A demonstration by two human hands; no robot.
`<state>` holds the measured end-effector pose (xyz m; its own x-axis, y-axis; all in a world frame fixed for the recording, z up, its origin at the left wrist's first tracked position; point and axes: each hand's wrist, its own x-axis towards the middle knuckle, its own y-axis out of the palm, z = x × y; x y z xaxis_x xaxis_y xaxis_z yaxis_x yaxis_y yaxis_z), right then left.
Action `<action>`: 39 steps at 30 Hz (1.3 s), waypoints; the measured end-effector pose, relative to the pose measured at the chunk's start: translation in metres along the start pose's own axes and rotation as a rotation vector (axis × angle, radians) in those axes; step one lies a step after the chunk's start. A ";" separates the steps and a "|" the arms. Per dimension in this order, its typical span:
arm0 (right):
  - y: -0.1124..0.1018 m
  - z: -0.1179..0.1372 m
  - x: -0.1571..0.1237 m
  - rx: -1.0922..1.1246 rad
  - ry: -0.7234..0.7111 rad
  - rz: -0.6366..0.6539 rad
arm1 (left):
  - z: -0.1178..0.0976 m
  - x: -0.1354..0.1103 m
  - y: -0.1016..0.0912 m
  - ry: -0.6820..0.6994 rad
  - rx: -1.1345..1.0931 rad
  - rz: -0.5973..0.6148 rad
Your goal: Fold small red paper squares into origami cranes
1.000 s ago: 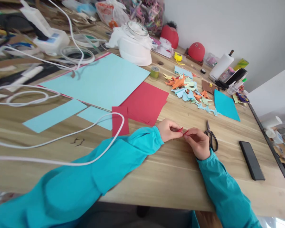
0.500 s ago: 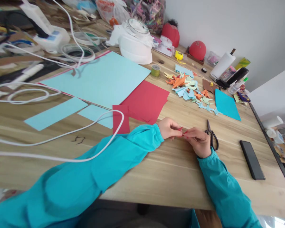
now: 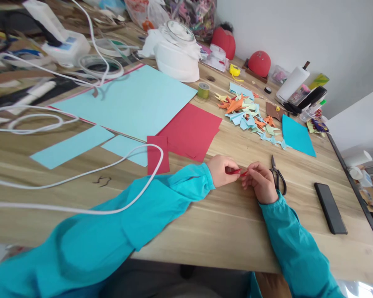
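Observation:
A small folded piece of red paper (image 3: 235, 171) is pinched between the thumb and fingers of my left hand (image 3: 221, 171). My right hand (image 3: 261, 181) grips the other end of that paper at its fingertips, close to the left. Most of the paper is covered by my fingers. Just beyond my right hand lie black-handled scissors (image 3: 278, 176). Left of my hands are red sheets (image 3: 191, 130) and a small red rectangle of paper (image 3: 158, 154). Farther back sits a pile of folded paper cranes (image 3: 244, 109) in orange, blue and yellow.
A black phone (image 3: 330, 208) lies at the right. Light blue sheets (image 3: 133, 101) and a strip (image 3: 72, 147) cover the left. A white cable (image 3: 127, 156) loops over my left sleeve. A thread spool (image 3: 203, 90) and a teal sheet (image 3: 298, 135) are farther back.
Both hands stay close together over the table. My right fingers have loosened and spread a little, and more of the red paper shows between the hands.

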<state>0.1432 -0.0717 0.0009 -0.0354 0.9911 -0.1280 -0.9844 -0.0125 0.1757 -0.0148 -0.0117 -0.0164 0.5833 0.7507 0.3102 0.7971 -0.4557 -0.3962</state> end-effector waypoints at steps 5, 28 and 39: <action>-0.003 0.000 0.000 -0.041 0.009 0.054 | -0.002 -0.001 -0.002 0.034 0.011 -0.022; 0.001 -0.001 -0.001 -0.357 -0.092 0.076 | -0.014 -0.003 -0.008 -0.071 0.009 0.022; -0.001 0.001 0.000 -0.255 -0.039 0.105 | -0.011 -0.001 -0.007 -0.128 -0.044 -0.010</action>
<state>0.1442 -0.0717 0.0017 -0.1380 0.9869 -0.0833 -0.9874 -0.1437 -0.0664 -0.0189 -0.0147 -0.0046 0.5530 0.8088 0.1999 0.8104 -0.4665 -0.3545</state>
